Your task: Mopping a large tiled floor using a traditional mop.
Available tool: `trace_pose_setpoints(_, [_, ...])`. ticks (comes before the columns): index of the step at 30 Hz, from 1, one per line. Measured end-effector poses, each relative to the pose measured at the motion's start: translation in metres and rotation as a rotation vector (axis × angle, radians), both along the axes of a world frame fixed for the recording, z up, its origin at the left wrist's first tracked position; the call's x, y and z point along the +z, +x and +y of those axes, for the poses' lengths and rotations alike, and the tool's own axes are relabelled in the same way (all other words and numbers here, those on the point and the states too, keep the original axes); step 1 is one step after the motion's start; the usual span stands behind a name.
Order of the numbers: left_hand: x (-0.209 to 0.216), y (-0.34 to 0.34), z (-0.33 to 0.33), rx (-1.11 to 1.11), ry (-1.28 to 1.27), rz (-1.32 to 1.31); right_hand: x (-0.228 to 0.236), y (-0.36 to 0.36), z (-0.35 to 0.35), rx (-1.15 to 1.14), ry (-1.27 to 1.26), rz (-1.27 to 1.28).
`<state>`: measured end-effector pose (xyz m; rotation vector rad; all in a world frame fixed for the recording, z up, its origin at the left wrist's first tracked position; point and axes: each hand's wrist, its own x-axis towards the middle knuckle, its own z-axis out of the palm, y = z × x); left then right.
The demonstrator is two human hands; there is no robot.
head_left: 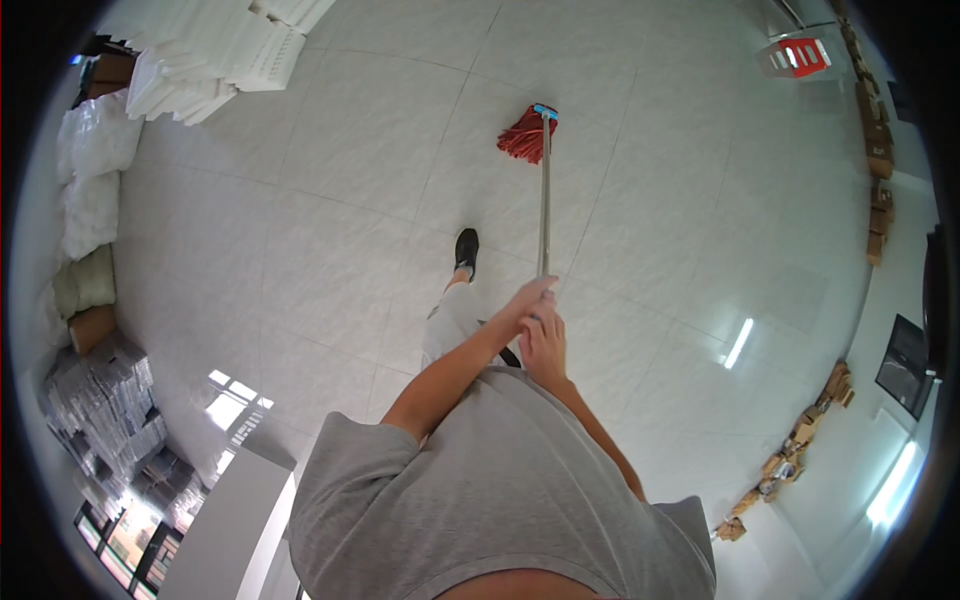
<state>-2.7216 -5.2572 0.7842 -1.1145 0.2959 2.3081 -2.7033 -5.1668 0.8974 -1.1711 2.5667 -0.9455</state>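
Note:
A mop point(545, 210) reaches away from my body, its pale metal pole running nearly straight ahead. At the far end, its red strands point(522, 137) lie on the tiled floor, fanned to the left of a blue clamp point(545, 111). My left hand point(533, 299) is closed round the pole, the farther of the two. Just behind it, close to my waist, my right hand point(543, 346) also grips the pole. The hands nearly touch, and they hide the pole's near end.
White stacked sheets point(215, 55) and plastic-wrapped bundles point(92, 205) line the left side. A white cabinet point(225, 525) stands near left. Cardboard boxes point(873, 130) run along the right wall. A red-and-white object point(803, 58) sits far right. My shoe point(467, 250) is ahead on the floor.

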Motion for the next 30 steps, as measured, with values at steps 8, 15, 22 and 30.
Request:
trace_pose_setpoints(8, [-0.011, -0.175, -0.08, -0.044, 0.163, 0.176, 0.0, -0.178, -0.091, -0.395, -0.001, -0.286])
trace_pose_setpoints(15, [-0.007, -0.358, -0.077, -0.057, 0.225, 0.112, 0.009, -0.364, -0.074, -0.319, 0.017, -0.202])
trace_pose_setpoints(22, [0.022, -0.622, -0.061, -0.133, -0.143, 0.192, 0.022, -0.623, -0.054, -0.451, -0.045, -0.237])
trace_pose_setpoints(30, [0.001, -0.876, -0.143, -0.28, -0.758, 0.92, 0.045, -0.89, -0.13, -0.447, -0.109, -0.211])
